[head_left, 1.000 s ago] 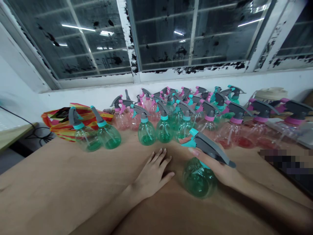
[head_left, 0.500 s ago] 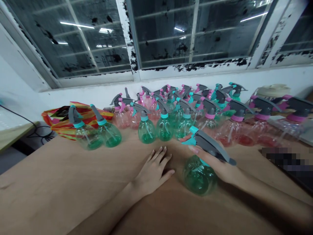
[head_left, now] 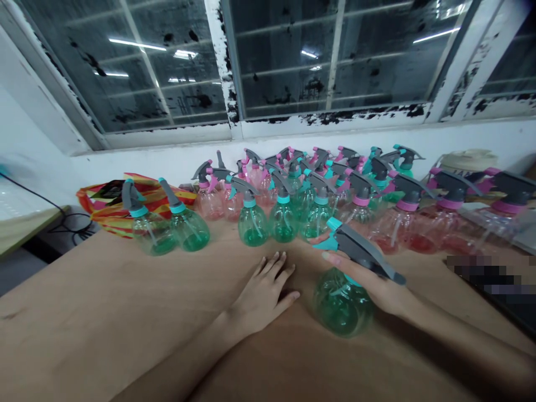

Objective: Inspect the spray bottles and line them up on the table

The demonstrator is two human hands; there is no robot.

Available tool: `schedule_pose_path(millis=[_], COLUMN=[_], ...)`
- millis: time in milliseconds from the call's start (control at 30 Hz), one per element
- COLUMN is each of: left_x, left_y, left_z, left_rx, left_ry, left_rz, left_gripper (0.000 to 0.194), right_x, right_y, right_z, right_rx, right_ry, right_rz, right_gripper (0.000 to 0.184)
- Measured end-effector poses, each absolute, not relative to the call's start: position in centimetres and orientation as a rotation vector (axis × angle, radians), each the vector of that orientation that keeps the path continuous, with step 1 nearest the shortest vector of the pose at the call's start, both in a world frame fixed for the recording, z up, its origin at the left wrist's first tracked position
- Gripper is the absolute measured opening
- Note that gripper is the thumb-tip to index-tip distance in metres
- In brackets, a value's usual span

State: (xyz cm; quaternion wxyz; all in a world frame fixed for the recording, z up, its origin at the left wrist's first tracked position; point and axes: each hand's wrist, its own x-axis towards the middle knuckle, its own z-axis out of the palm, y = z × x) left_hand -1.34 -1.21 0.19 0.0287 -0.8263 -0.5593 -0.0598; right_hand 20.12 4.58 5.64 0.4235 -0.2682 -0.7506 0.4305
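Note:
My right hand (head_left: 372, 279) is closed round the neck of a green spray bottle (head_left: 341, 310), under its grey head with a turquoise nozzle and trigger. Some green liquid shows inside, and the bottle looks slightly tilted. To its left, my left hand (head_left: 266, 293) lies flat on the wooden table (head_left: 125, 324), fingers apart and nothing in them. Just beyond my hands stand green spray bottles, the closest being one with a turquoise collar (head_left: 283, 223). Pink spray bottles, such as one at the right (head_left: 396, 226), continue the row.
Two green spray bottles (head_left: 190, 231) stand apart at the left, before an orange and yellow striped bag (head_left: 104, 209). Several more bottles crowd against the wall below the window (head_left: 285, 61). A dark flat object (head_left: 498, 301), partly pixelated, lies at the right edge.
The view has shifted slightly, so the background sits a little differently. Both hands and the held spray bottle stay almost where they were.

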Motion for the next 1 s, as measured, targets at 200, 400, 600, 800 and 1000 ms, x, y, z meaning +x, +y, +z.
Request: schedule_pose_path(millis=[200,400,600,800,1000], left_x=[-1.41,-1.37,-1.32,-1.35,-1.42], left_y=[-1.1,-1.17,-1.2,-1.32,-1.23], left_z=[-0.04,0.12,0.1,0.18,0.24], left_rx=[-2.545,-2.542,-2.541,-2.533,-2.534], left_ry=[-1.701,-1.703,-1.698,-1.691,-1.694], left_rz=[-0.201,-0.159,-0.155,-0.135,-0.132], left_gripper=[0.054,0.055,0.055,0.056,0.055], right_x=[20.33,20.22,20.29,20.52,20.83], right_y=[4.48,4.56,4.5,4.42,4.36], right_z=[5.76,5.65,5.92,5.85,5.73], right_rx=[-0.666,-0.645,-0.656,-0.699,-0.809], right_ry=[-1.871,-1.889,-1.888,-1.925,-1.947], right_rz=[1.106,1.066,1.064,1.084,0.954], right_gripper=[0.023,0.023,0.026,0.019,0.019])
